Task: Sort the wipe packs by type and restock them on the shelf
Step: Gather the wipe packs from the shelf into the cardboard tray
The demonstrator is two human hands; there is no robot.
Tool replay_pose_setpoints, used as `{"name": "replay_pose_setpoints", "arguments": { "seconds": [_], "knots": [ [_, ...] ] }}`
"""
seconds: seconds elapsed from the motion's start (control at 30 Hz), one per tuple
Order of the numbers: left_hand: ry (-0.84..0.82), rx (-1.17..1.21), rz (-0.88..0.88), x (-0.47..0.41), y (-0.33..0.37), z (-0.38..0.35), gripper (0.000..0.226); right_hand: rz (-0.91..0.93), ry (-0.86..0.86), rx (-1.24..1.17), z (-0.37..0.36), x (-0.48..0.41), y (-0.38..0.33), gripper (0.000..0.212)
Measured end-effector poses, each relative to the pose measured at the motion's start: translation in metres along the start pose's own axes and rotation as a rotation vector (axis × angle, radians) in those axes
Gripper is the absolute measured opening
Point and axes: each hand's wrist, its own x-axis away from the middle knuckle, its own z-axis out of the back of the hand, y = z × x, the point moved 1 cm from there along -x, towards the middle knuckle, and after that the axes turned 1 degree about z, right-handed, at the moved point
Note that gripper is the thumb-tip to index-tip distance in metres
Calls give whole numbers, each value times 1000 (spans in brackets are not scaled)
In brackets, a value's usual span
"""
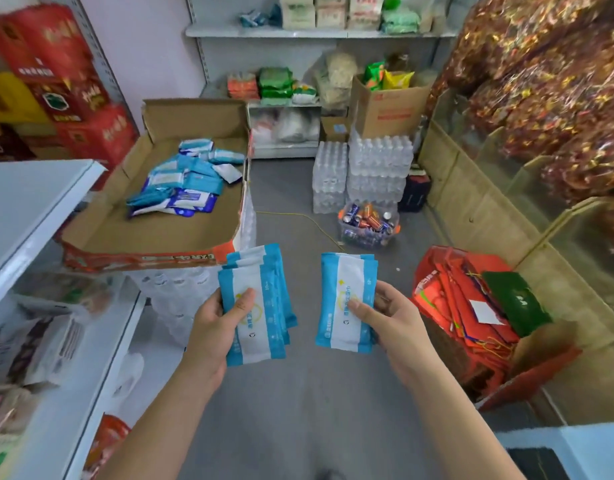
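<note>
Just below the near edge of the cardboard tray (153, 237), the left hand (212, 327) holds a fanned stack of blue-and-white wipe packs (264, 282) upright, printed side facing the camera. Its thumb lies flat across the front of the top pack, pinching the stack against fingers that are hidden behind it, so I cannot tell how they lie. Further to the right of the tray's near corner, and apart from the first stack, the right hand (393, 317) holds a smaller stack of the same packs (343, 282). Its thumb presses on the front and its fingers curl round the right-hand edge. Inside the tray, towards its far side, lies a loose pile of wipe packs (184, 181) in light blue and darker blue wrappers, some overlapping. The white shelf (31, 202) stands to the left of the tray, touching its left edge. Beyond the tray's right side, on the floor, stand wrapped cases of water bottles (364, 171), with a clear tub of cans (367, 223) in front of them.
</note>
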Motion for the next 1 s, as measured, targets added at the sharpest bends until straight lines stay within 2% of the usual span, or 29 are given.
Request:
{"name": "replay_pose_setpoints", "arguments": {
  "seconds": [0.1, 0.37, 0.53, 0.7, 0.87, 1.0],
  "knots": [
    [60, 50, -25, -47, 21, -22, 22, -17, -67, 19, 2, -66, -20, 38],
    [186, 109, -69, -187, 67, -39, 38, -29, -233, 66, -42, -242, -47, 32],
    [248, 193, -65, -296, 88, -29, 25, -32, -272, 119, -91, -358, -70, 32],
    [335, 290, -50, -389, 107, -12, 26, -55, -373, 186, -138, -462, -94, 37],
    [481, 298, -25, -461, 110, 13, 41, -50, -488, 257, -197, -558, -97, 37],
    [623, 284, -4, -512, 99, 29, 53, -17, -643, 357, -248, -636, -84, 37]
  ]
}}
